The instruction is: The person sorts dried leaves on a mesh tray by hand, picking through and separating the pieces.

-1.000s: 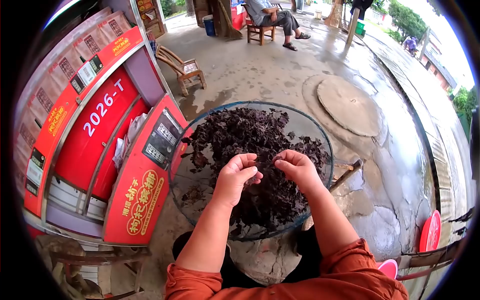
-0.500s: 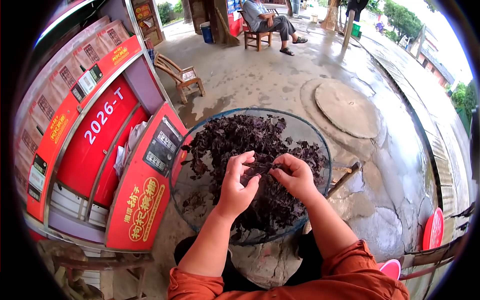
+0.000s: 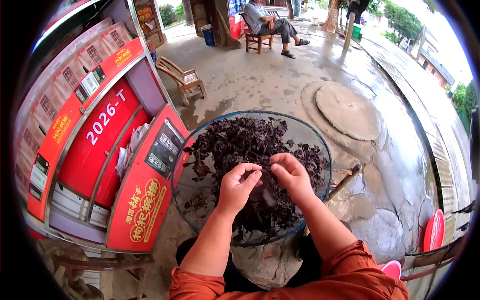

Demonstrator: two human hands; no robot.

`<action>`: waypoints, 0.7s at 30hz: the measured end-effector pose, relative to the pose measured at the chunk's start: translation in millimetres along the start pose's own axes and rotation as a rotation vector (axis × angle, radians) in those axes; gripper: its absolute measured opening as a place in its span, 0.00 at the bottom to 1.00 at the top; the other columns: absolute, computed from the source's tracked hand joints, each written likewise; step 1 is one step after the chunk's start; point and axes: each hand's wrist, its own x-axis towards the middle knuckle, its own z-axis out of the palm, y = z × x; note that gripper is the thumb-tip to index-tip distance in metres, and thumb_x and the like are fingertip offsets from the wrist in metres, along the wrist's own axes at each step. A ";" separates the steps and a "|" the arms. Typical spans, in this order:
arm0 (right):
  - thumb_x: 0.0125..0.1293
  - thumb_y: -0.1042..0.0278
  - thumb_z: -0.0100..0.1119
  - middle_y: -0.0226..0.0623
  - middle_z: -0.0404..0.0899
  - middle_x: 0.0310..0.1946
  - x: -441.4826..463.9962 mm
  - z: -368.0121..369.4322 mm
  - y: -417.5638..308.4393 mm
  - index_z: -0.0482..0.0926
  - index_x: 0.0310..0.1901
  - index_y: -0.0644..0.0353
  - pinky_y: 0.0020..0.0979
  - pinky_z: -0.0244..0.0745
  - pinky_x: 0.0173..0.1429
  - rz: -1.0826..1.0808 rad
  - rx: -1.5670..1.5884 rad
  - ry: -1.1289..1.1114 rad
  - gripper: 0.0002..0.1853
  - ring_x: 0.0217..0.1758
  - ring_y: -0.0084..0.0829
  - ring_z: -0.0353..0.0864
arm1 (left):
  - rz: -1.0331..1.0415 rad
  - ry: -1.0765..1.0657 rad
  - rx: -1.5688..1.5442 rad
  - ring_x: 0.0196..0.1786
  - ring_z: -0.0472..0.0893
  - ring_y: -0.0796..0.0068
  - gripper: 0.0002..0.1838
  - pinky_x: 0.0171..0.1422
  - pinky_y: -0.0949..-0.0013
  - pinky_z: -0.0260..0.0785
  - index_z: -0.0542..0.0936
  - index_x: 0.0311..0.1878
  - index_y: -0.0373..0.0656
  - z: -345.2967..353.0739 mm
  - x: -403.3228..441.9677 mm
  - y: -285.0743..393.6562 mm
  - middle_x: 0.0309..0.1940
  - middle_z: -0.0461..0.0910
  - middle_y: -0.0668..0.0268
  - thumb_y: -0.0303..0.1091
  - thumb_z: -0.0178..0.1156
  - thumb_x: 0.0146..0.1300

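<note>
**One left hand (image 3: 236, 192) and one right hand (image 3: 295, 181) above dark leaves (image 3: 240, 137)**

Head view: we looked down past our forearms at a round mesh tray (image 3: 188, 182) with a blue rim. The crumpled leaves were heaped across its middle, with smaller scraps toward its left side. Our hands hung over the near part of the heap, close but apart. On each, thumb and forefinger were brought near one another; we could not tell whether the tips met, or whether a thin piece lay between them. Beyond the tray were a small wooden chair (image 3: 186, 79) and a seated person (image 3: 272, 25); to the left stood a red display stand (image 3: 142, 200).

In our judgement, this fingertip work called for a light pinch, since the leaves looked thin and easily torn. We did well to have both hands low over the mesh, where dropped bits would be caught, and seemed best served by small, separate bits.
</note>
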 end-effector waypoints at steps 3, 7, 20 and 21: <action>0.70 0.71 0.63 0.17 0.75 0.30 -2.5 -3.2 -10.1 0.79 0.47 0.60 0.17 0.62 0.34 -0.331 -0.301 0.188 0.07 0.29 0.12 0.66 | 0.057 0.136 0.167 0.34 0.80 0.83 0.07 0.40 0.76 0.75 0.82 0.46 0.37 2.6 0.2 1.1 0.35 0.82 0.71 0.28 0.64 0.68; 0.64 0.75 0.68 0.18 0.68 0.20 -22.4 8.9 -31.0 0.81 0.40 0.59 0.21 0.58 0.27 -0.285 -0.649 -0.042 0.06 0.24 0.12 0.62 | 0.327 0.132 0.423 0.33 0.80 0.80 0.04 0.39 0.75 0.73 0.82 0.42 0.38 -0.8 3.2 -5.7 0.34 0.81 0.68 0.27 0.66 0.66; 0.67 0.75 0.65 0.13 0.67 0.24 3.5 -14.6 6.6 0.79 0.49 0.61 0.17 0.58 0.31 -0.098 -0.414 -0.169 0.10 0.27 0.09 0.61 | -0.050 -0.023 -0.095 0.32 0.76 0.83 0.05 0.42 0.75 0.72 0.81 0.43 0.39 -9.5 1.0 2.8 0.32 0.79 0.71 0.25 0.57 0.68; 0.67 0.75 0.65 0.13 0.67 0.24 2.1 -10.9 1.9 0.80 0.49 0.60 0.17 0.58 0.31 -0.096 -0.348 -0.138 0.10 0.27 0.09 0.61 | -0.039 -0.037 -0.083 0.32 0.75 0.83 0.05 0.42 0.75 0.72 0.80 0.42 0.40 -9.6 1.3 4.1 0.31 0.78 0.71 0.24 0.56 0.67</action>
